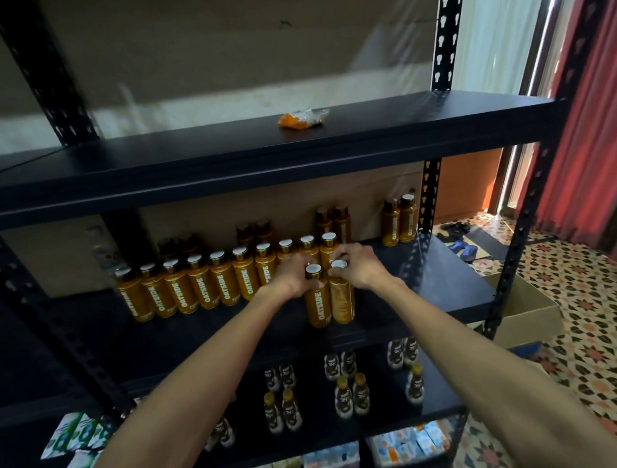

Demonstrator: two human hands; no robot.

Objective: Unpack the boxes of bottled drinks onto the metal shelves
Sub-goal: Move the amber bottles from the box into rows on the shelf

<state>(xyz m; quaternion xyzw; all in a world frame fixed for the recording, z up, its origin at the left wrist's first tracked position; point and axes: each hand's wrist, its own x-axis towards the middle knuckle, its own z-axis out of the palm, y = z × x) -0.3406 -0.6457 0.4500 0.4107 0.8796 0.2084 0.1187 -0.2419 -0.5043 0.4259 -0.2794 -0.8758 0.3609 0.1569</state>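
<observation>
Left hand [291, 276] fingers clamped on an Oatside bottle [317, 299], right hand [359, 266] fingers clamped on its neighbour bottle [341, 297], both upright on the middle shelf [431, 283], in front of the bottle row [208, 283].

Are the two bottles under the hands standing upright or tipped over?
Upright: both bottles stand on the middle shelf, caps up.

Both hands are up at the middle shelf [431, 291] of the black metal rack. The left hand [293, 275] is wrapped around the neck of one orange Oatside bottle [318, 302], and the right hand [362, 266] grips the one right next to it [342, 299], the two bottles touching. Behind them there's a long row of the same bottles [201, 285]. An orange wrapper [302, 119] sits on the top shelf, smaller brown bottles [351, 395] on the shelf below, and an open cardboard box [528, 313] on the patterned floor to the right.
</observation>
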